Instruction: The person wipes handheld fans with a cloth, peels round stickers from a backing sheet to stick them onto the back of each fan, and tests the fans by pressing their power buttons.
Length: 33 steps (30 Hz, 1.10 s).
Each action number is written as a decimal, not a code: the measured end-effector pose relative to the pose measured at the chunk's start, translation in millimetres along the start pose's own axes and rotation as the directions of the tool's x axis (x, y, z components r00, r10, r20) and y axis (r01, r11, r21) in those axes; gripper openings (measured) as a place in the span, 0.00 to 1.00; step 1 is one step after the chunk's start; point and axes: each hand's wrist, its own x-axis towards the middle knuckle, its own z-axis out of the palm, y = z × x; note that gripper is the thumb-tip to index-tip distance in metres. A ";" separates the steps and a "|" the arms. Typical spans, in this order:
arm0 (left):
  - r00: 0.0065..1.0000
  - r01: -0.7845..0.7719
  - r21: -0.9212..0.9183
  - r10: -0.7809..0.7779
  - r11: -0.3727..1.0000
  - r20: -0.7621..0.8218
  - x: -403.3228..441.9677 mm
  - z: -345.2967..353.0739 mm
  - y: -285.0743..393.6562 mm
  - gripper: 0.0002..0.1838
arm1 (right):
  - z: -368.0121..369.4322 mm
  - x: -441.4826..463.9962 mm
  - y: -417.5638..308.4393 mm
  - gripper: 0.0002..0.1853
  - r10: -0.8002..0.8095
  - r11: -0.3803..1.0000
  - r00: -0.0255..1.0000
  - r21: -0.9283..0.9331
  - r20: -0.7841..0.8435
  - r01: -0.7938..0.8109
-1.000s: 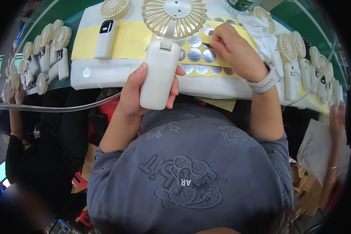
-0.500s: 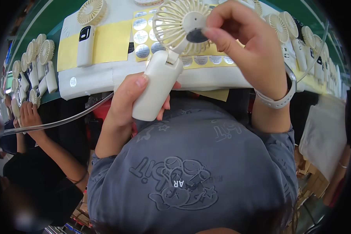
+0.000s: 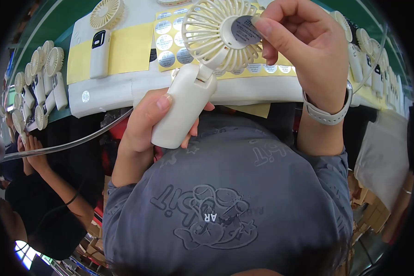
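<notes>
My left hand [image 3: 147, 115] is wrapped round the handle of a cream handheld fan [image 3: 181, 108], held tilted above my lap with its ribbed head up and to the right. A round silver-grey sticker [image 3: 245, 30] with fine print lies over the hub of the fan head. The thumb and forefinger of my right hand [image 3: 299, 41] pinch that sticker at its right edge. Behind the fan head, a yellow sheet of round silver stickers [image 3: 168, 41] lies on the white padded work surface [image 3: 110, 99], partly covered by the fan and my right hand.
Another cream fan [image 3: 100, 55] lies on yellow paper at the left. Several fans stand grouped at the far left [image 3: 46, 69] and far right [image 3: 365, 55]. A clear tube [image 3: 83, 140] crosses at the left, near a co-worker's hands [image 3: 34, 152] holding a fan.
The sticker has come round to show its printed face over the hub, with my right hand shifted slightly right. The fan handle has moved a little down and left.
</notes>
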 end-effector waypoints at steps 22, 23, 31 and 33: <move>0.999 0.051 0.037 -0.051 0.998 0.012 1.5 -1.5 0.8 0.39 | 8.3 0.0 4.6 0.06 -0.380 0.692 0.922 -0.639 0.072 0.335; 0.999 0.043 0.032 -0.043 0.999 0.017 3.5 -2.3 0.1 0.39 | 6.8 -0.9 5.5 0.09 -0.504 0.534 0.860 -0.756 0.075 0.379; 0.991 -0.002 -0.116 0.017 0.993 0.131 17.5 -22.7 -8.7 0.45 | -63.9 -42.4 -16.5 0.19 -0.765 0.642 0.599 -0.359 -0.236 0.678; 0.988 -0.030 -0.131 0.050 0.991 0.146 19.9 -27.9 -9.3 0.46 | -72.1 -46.7 -19.6 0.20 -0.798 0.597 0.550 -0.196 -0.248 0.778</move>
